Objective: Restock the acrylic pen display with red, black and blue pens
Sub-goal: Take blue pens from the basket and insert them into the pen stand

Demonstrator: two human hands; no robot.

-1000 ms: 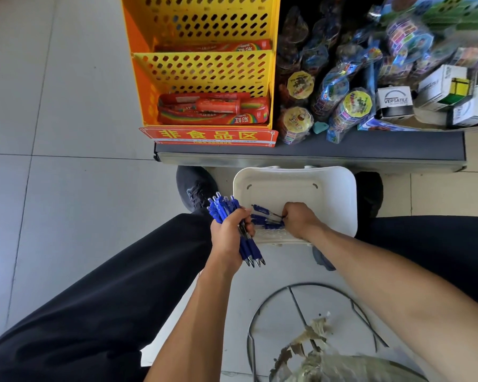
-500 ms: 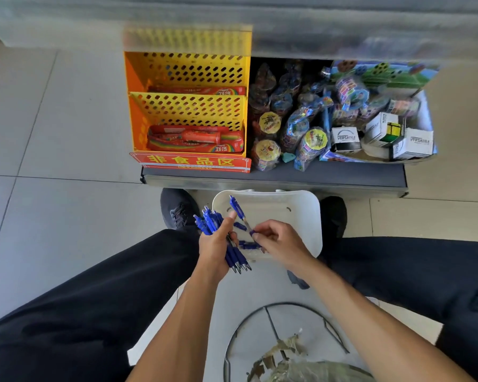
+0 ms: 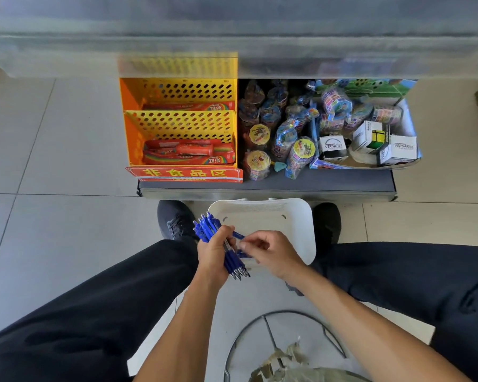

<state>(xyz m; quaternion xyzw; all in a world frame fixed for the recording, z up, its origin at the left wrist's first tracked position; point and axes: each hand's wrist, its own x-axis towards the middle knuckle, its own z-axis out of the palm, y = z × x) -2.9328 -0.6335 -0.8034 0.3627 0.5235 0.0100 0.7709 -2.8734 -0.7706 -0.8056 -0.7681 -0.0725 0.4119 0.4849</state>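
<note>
My left hand (image 3: 214, 255) grips a bundle of blue pens (image 3: 208, 228), caps pointing away from me and tips (image 3: 240, 273) toward me. My right hand (image 3: 271, 253) pinches one more blue pen (image 3: 238, 235) and holds it against the bundle. Both hands hover over the near edge of a white plastic basket (image 3: 295, 230) that stands on the floor between my feet. A few blue pens lie in the basket under my hands, mostly hidden. The acrylic pen display is not in view, and neither are red or black pens.
A low shelf (image 3: 315, 180) ahead holds a yellow perforated rack (image 3: 182, 125) with red packets, wrapped toys (image 3: 287, 139) and small white boxes (image 3: 398, 148). A blurred shelf edge (image 3: 232, 51) runs above. My dark trouser legs flank the basket; a wire ring with crumpled wrap (image 3: 287, 362) lies near me.
The view has pulled back and up from the shelf. My right hand lifted a blue pen out of the basket and brought it to the bundle in my left hand.
</note>
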